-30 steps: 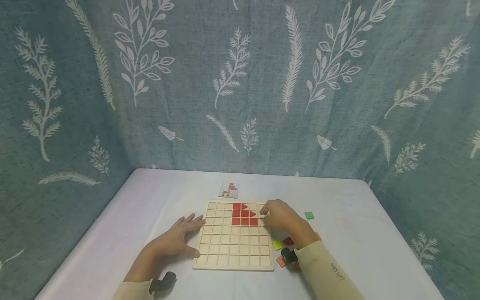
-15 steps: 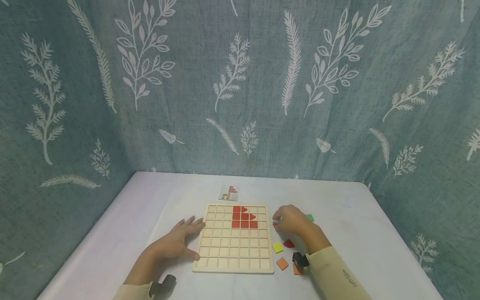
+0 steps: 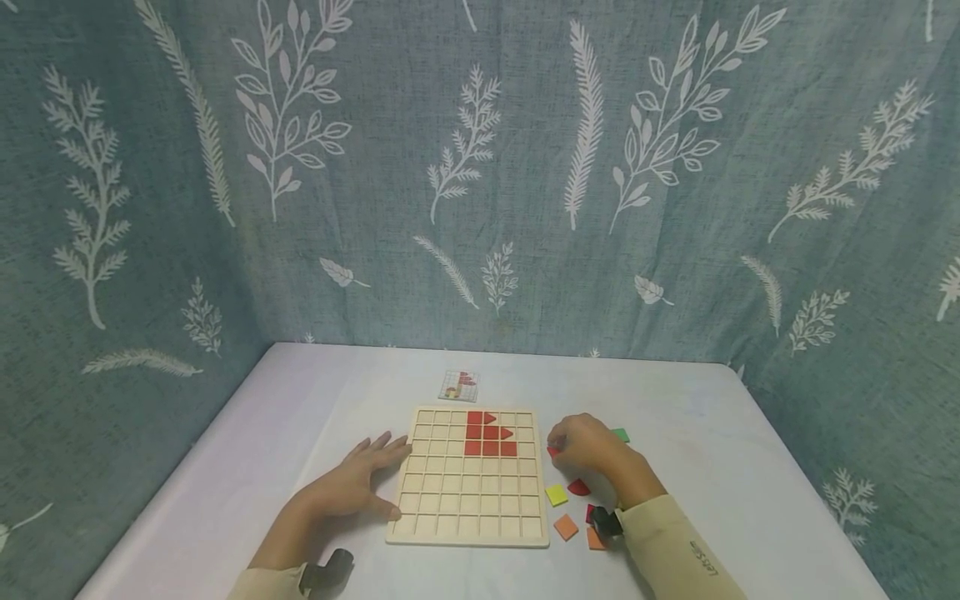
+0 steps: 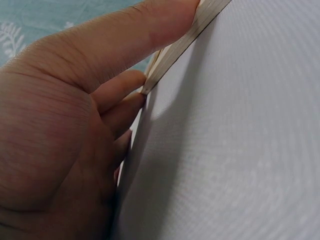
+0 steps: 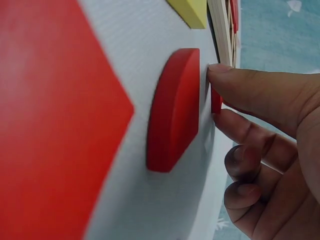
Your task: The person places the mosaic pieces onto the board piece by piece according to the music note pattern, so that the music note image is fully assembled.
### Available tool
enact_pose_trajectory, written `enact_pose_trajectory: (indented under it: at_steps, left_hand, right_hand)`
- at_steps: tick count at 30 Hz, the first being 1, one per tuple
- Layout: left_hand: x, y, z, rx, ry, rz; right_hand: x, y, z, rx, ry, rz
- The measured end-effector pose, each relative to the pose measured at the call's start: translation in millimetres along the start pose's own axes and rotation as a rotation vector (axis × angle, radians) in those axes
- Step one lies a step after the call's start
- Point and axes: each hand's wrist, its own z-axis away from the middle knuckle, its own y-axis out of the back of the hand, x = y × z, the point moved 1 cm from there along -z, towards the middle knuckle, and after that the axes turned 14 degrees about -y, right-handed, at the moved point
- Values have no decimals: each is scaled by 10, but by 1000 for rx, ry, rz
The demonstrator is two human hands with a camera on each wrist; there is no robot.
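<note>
My left hand (image 3: 352, 482) lies spread at the left edge of a wooden grid board (image 3: 450, 483); its fingertips and thumb touch the rim, as the left wrist view also shows. Red square and triangular tiles (image 3: 491, 448) fill several cells in the board's upper middle. Just right of the board, my right hand (image 3: 591, 443) pinches a small red tile (image 5: 216, 101) between thumb and index finger, low over the cloth. Its exact shape is mostly hidden by the fingers. A red quarter-round tile (image 5: 182, 110) lies near that hand.
Beside the board's right edge lie a yellow tile (image 3: 557, 495), orange tiles (image 3: 566, 527) and another red tile (image 5: 55, 120), partly under the right wrist. A green tile (image 3: 621, 435) sits behind the right hand. Beyond the board is a pattern card (image 3: 459, 386).
My right hand has moved right, from over the board's right edge to the red tile on the cloth, and now pinches it. The left hand stays put.
</note>
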Motion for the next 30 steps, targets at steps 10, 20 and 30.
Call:
enact_pose_trajectory:
  at_steps: [10,20,30]
  left_hand:
    - [9,6,-3,-4,-24,-11]
    - [12,5,-3,3,-15,-19]
    - [33,12,-1,9,12,4]
  right_hand:
    - [-1,-19,-17,-23,-20,-17]
    - [35,11,-67,-28,-28,39]
    - [24,102,-31,4,-19,105]
